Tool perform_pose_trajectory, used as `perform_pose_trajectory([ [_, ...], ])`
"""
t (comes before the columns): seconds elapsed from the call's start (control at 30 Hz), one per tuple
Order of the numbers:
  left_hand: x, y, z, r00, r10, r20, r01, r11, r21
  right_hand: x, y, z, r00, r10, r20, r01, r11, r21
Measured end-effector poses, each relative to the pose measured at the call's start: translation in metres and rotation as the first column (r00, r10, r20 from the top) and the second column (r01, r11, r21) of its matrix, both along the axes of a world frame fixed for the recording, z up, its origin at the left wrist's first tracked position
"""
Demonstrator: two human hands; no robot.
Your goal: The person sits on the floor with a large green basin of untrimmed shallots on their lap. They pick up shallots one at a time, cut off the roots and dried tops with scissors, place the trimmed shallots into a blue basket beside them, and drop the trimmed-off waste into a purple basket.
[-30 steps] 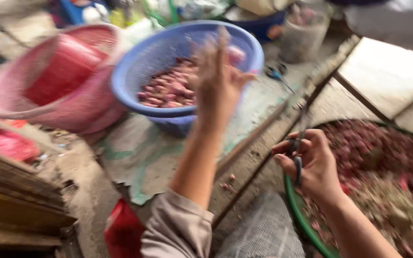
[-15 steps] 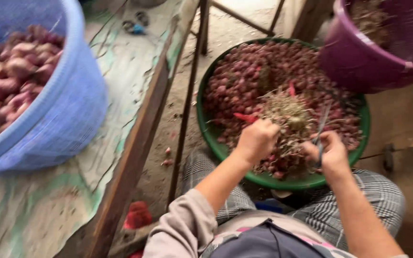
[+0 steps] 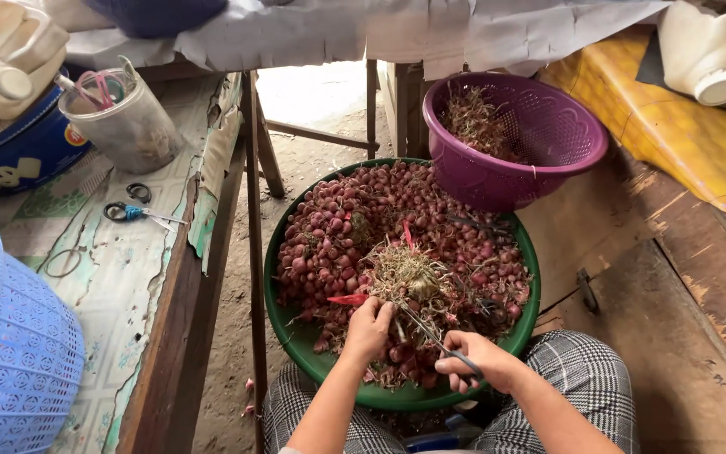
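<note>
While the left hand (image 3: 369, 326) grips a shallot bunch (image 3: 407, 277) and the right hand (image 3: 474, 367) clamps scissors (image 3: 430, 336), blades near fingers risk a nick.

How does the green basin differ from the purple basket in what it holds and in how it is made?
The green basin has a solid wall and is wider; the purple basket has a perforated wall and is smaller. The green basin is heaped with red shallots, while the purple basket holds only a small pile of dry roots and trimmings. The purple basket stands at the far rim of the green basin. Both are round plastic vessels.
</note>
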State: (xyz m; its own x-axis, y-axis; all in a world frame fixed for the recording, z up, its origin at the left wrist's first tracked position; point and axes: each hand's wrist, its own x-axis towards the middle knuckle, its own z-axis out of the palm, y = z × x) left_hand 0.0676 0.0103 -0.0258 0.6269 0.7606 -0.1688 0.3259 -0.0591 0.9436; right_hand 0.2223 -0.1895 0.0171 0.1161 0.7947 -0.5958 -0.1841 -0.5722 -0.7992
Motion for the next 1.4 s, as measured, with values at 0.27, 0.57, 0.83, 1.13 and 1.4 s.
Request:
perform_pose_trajectory([
  [0.27, -0.014, -0.022, -0.032, 0.999, 0.037, 0.019, -0.036, 0.998, -0.049, -0.019, 0.029, -0.028, 0.993, -0.030, 0.112, 0.039, 0.996, -0.083],
  [0.57, -0.018, -0.024, -0.032, 0.995, -0.037, 0.089, 0.038, 0.999, -0.011, -0.015, 0.038, -0.031, 0.968, -0.011, 0.252, 0.009, 1.000, 0.008],
  [0.83, -0.017, -0.019, -0.038, 0.992, 0.043, 0.122, -0.053, 0.996, 0.078, 0.001, 0.010, -0.042, 0.992, 0.027, 0.125, -0.023, 0.999, -0.031],
  [1.13, -0.018, -0.028, -0.025, 0.990, 0.025, 0.136, -0.039, 0.994, 0.105, -0.022, 0.048, -0.030, 0.987, -0.083, 0.135, 0.078, 0.996, 0.045],
  [1.4, -0.031, -0.009, -0.032, 0.829, 0.255, 0.498, 0.212, 0.680, -0.702, 0.005, 0.005, -0.034, 0.954, 0.116, 0.278, -0.113, 0.993, -0.027],
])
